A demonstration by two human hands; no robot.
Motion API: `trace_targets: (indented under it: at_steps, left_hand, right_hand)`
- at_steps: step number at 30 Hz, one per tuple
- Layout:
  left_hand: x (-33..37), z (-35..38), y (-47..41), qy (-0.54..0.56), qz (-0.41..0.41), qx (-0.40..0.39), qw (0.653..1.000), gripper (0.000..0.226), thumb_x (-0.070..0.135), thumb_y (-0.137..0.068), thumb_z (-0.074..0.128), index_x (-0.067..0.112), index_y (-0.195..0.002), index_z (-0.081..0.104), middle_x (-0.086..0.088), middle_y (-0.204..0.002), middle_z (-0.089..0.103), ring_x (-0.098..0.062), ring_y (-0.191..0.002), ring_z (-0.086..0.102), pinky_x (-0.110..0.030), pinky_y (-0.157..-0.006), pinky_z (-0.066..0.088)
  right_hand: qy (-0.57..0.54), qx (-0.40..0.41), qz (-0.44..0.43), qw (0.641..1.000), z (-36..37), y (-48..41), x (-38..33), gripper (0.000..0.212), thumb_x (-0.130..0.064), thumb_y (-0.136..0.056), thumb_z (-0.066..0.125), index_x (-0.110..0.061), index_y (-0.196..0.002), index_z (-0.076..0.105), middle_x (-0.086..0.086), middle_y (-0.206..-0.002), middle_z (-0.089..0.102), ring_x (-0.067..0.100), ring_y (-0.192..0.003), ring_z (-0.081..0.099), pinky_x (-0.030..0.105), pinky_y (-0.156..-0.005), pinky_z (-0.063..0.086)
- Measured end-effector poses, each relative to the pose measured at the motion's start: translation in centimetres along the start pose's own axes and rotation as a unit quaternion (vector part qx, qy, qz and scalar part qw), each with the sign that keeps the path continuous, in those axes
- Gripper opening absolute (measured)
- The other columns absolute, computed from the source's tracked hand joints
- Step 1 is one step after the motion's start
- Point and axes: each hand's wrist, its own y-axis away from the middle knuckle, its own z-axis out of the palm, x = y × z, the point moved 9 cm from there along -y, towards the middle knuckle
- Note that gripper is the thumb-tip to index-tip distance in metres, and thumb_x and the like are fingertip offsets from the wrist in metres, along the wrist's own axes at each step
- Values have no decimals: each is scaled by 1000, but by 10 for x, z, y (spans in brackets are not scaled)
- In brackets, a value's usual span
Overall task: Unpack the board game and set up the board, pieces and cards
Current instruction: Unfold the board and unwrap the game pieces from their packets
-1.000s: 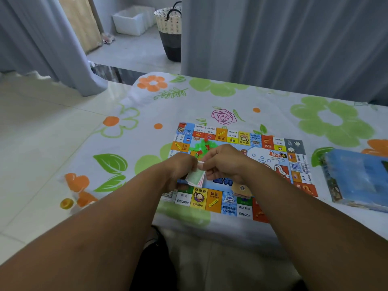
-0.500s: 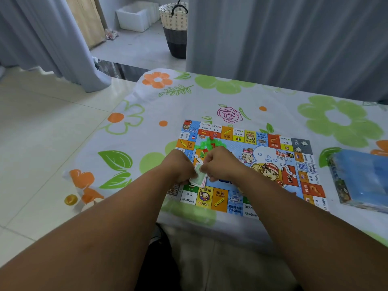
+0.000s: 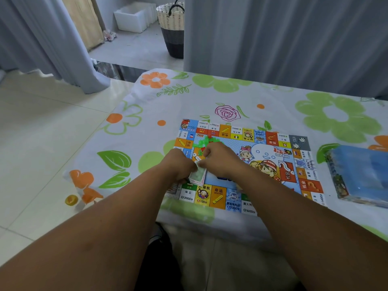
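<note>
A colourful game board [image 3: 270,148] lies flat on the flowered tablecloth [image 3: 231,95]. Over its near left part my left hand [image 3: 178,164] grips a small stack of play-money notes [image 3: 198,175], green on top with pink edges showing. My right hand [image 3: 220,158] meets it from the right, fingers curled and pinching the top of the stack. Green plastic pieces [image 3: 202,141] lie on the board just beyond my hands. The blue game box [image 3: 361,175] sits on the table to the right of the board.
The table's left and near edges drop to a pale tiled floor [image 3: 42,143]. Grey curtains [image 3: 273,38] hang behind the table. A woven basket [image 3: 171,24] and a white bin [image 3: 132,17] stand on the floor beyond.
Both hands have stayed together on the notes over the board's near left part. The view shifted, bringing more of the board's right side into sight.
</note>
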Motion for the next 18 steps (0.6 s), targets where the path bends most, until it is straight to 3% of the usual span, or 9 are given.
trace_targets:
  at_steps: [2, 5, 7, 12, 15, 18]
  left_hand:
    - [2, -3, -1, 1, 3, 13, 1000, 11, 3, -90, 62, 6, -80, 59, -13, -76, 66, -28, -63, 62, -38, -66, 58]
    - [15, -8, 0, 2, 22, 53, 998, 3, 4, -86, 60, 4, -83, 61, -16, -82, 68, -33, -76, 68, -48, -76, 62]
    - [29, -9, 3, 12, 43, 78, 996, 7, 5, -83, 59, 2, -87, 63, -14, -78, 66, -33, -76, 67, -51, -81, 61]
    - [68, 10, 11, 52, 83, 79, 992, 14, 3, -81, 59, -7, -90, 63, -19, -79, 59, -27, -72, 57, -44, -72, 55]
    - [91, 29, 16, 64, 96, 71, 991, 2, 4, -79, 59, 5, -81, 58, -19, -81, 58, -26, -74, 58, -40, -71, 51]
    - [113, 50, 21, 95, 117, 57, 987, 7, 2, -78, 61, 7, -79, 57, -18, -75, 51, -24, -68, 53, -40, -65, 46]
  right_hand:
    - [-14, 13, -13, 1000, -8, 0, -3, 43, -22, -89, 70, 13, -113, 61, 35, -114, 61, 22, -74, 45, 44, -71, 50]
    - [-34, 21, -20, 999, -18, 1, -1, 38, -20, -90, 69, 11, -110, 63, 32, -88, 59, 22, -70, 50, 35, -66, 42]
    - [-48, 30, -21, 998, -25, 3, 1, 36, -19, -89, 70, 10, -108, 63, 33, -91, 61, 23, -71, 51, 41, -66, 47]
    - [-57, 53, -16, 997, -51, 16, 16, 30, -19, -90, 71, 5, -104, 63, 23, -84, 58, 24, -71, 51, 42, -69, 48]
    - [-59, 68, -7, 996, -71, 27, 34, 22, -21, -91, 71, -3, -101, 64, 21, -98, 66, 34, -86, 65, 47, -82, 54]
    - [-74, 83, 10, 994, -94, 38, 60, 19, -19, -92, 70, -2, -98, 64, 19, -95, 66, 35, -85, 66, 47, -80, 55]
